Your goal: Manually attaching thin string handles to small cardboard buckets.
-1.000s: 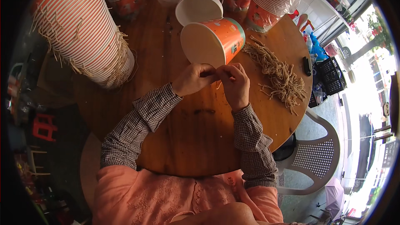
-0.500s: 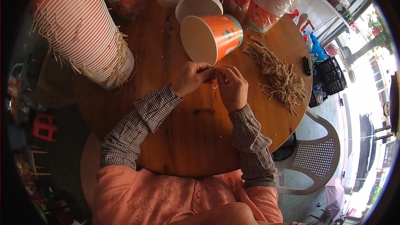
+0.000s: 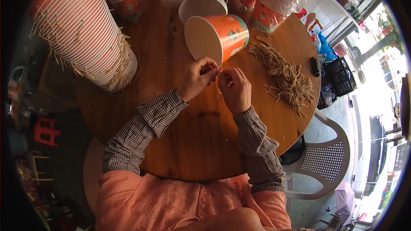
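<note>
An orange paper bucket (image 3: 235, 34) with a white inside lies on its side, its mouth facing left. Just below its rim, my left hand (image 3: 195, 81) pinches a thin string with thumb and index finger. Close beside it, my right hand (image 3: 236, 92) is closed on the same string (image 3: 219, 86), whose loose end hangs between the hands. Whether the string passes through the bucket's rim I cannot tell. To the right of the bucket lies a heap of tan strings (image 3: 286, 75).
At left leans a tall stack of nested buckets (image 3: 83, 30) with strings hanging from their rims. Behind the bucket lie another white-mouthed bucket (image 3: 202, 7) and plastic-wrapped stacks (image 3: 274, 4). A small black object (image 3: 315, 66) is at the round table's (image 3: 184, 145) right edge; a grey chair (image 3: 325, 162) stands beyond.
My fingertips have drawn slightly apart, and the string now shows between them. My left fingers have lifted and opened into a looser pinch. The bucket has shifted very slightly left.
</note>
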Available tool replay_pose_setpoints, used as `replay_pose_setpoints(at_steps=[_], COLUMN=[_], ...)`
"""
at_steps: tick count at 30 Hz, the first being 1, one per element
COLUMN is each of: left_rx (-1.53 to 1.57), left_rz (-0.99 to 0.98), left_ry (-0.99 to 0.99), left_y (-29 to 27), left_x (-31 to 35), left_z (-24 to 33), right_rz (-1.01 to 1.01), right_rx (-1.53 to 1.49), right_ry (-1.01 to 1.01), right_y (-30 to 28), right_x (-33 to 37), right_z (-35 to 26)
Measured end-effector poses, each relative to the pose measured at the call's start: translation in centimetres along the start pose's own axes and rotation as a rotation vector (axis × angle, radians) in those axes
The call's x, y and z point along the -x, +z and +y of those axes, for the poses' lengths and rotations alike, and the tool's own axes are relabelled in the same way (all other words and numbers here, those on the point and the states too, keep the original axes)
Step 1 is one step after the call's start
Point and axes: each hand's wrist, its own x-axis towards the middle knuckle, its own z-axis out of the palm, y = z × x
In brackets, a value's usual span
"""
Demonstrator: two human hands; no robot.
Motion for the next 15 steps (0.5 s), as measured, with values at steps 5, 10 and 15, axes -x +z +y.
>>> replay_pose_setpoints(at_steps=[5, 10, 15], left_rx=[-0.166, -0.285, 0.142], left_rz=[-0.002, -0.022, -0.149], left_ry=[0.107, 0.185, -0.261], left_y=[0.2, 0.1, -1.1], left_x=[0.3, 0.3, -0.5], left_z=[0.0, -0.4, 0.5], right_rz=[0.021, 0.025, -0.020], right_rx=[0.010, 0.029, 0.060], right_ry=[0.008, 0.008, -0.064], right_y=[-0.1, -0.2, -0.3], right_x=[-0.1, -0.2, -0.4], right_z=[0.2, 0.6, 0.8])
